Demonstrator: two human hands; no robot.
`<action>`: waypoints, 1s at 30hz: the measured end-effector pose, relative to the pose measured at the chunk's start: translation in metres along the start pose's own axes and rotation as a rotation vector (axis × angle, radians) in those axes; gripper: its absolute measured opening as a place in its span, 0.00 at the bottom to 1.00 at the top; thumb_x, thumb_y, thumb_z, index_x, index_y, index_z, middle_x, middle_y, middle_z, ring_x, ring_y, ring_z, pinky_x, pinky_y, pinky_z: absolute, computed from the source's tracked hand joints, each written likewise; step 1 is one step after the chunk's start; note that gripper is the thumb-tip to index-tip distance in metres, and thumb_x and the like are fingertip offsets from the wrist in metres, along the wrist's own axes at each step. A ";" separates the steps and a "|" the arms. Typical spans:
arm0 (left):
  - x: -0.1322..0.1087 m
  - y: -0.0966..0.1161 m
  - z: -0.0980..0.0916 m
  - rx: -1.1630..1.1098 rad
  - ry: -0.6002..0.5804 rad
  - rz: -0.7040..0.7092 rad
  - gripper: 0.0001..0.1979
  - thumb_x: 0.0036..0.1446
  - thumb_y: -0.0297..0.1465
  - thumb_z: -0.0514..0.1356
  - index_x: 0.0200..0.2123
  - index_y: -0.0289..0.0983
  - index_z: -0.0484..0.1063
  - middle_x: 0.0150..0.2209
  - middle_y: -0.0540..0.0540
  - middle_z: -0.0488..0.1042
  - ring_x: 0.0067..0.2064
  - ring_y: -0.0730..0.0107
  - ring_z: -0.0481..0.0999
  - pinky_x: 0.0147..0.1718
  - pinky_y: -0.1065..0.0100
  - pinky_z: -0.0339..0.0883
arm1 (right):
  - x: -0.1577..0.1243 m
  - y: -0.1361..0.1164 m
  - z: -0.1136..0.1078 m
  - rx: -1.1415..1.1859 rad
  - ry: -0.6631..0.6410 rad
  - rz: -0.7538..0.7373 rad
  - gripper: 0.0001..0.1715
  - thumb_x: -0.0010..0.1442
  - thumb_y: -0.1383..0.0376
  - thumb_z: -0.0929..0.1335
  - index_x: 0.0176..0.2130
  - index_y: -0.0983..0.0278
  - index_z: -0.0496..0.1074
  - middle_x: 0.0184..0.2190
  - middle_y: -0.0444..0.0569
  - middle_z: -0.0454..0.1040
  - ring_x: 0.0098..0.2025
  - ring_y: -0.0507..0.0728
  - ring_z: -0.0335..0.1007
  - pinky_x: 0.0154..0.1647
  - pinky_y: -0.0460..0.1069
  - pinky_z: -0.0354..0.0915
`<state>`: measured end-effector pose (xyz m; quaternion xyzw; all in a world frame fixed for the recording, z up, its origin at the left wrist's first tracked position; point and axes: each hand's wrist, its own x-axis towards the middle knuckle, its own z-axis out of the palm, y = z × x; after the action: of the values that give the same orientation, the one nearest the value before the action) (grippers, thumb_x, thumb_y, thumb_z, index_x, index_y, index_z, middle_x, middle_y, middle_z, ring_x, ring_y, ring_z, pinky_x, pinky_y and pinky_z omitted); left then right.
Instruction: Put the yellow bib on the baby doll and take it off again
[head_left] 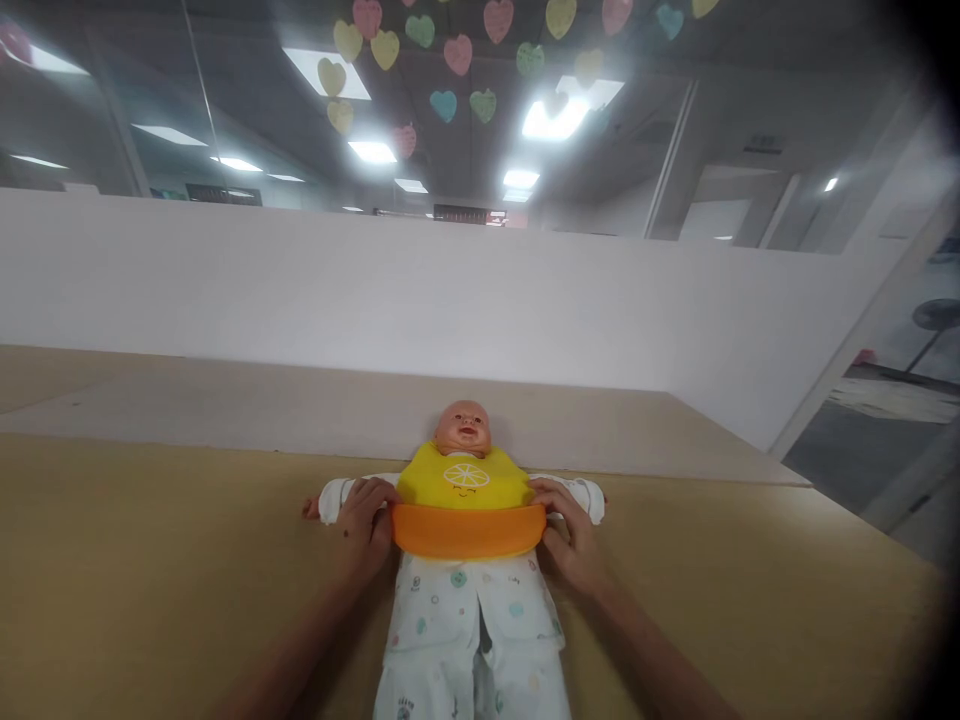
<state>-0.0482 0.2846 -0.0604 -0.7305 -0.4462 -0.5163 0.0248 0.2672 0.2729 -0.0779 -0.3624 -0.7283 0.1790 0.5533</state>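
Closest in, the white printed clothes (pixel 435 610) of a doll (pixel 463 428) run out of sight below, feet cut off. Next, the left hand (pixel 367 522) and right hand (pixel 568 537) each pinch 1 end of the orange pocket on a bib (pixel 469 532), some fingertips hidden. The bib lies on the doll's chest, directly between the 2 hands, its pocket stretching from hand to hand, neither clearly nearer. Farther off, the doll's head points away; I can't make out any neck fastening.
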 end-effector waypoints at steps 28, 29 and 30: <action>-0.003 0.001 0.004 0.010 0.030 -0.511 0.07 0.50 0.29 0.51 0.30 0.39 0.69 0.29 0.50 0.73 0.33 0.67 0.71 0.33 0.66 0.64 | -0.004 0.003 0.006 -0.373 -0.011 0.274 0.12 0.54 0.69 0.57 0.30 0.63 0.67 0.26 0.47 0.71 0.31 0.55 0.66 0.33 0.46 0.58; -0.003 0.000 0.004 0.005 0.039 -0.503 0.08 0.49 0.29 0.51 0.31 0.39 0.69 0.30 0.50 0.73 0.34 0.66 0.71 0.34 0.66 0.65 | -0.004 0.003 0.006 -0.375 -0.034 0.287 0.13 0.54 0.69 0.57 0.32 0.64 0.69 0.28 0.48 0.72 0.32 0.55 0.67 0.34 0.46 0.59; -0.003 -0.001 0.005 0.001 0.049 -0.491 0.08 0.49 0.30 0.51 0.32 0.39 0.69 0.31 0.49 0.73 0.34 0.66 0.72 0.35 0.66 0.65 | -0.004 0.002 0.006 -0.374 -0.053 0.304 0.14 0.54 0.69 0.57 0.33 0.64 0.70 0.29 0.48 0.73 0.33 0.55 0.67 0.34 0.46 0.59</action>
<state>-0.0453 0.2858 -0.0651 -0.5875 -0.6098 -0.5242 -0.0904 0.2628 0.2724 -0.0835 -0.5592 -0.7003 0.1316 0.4238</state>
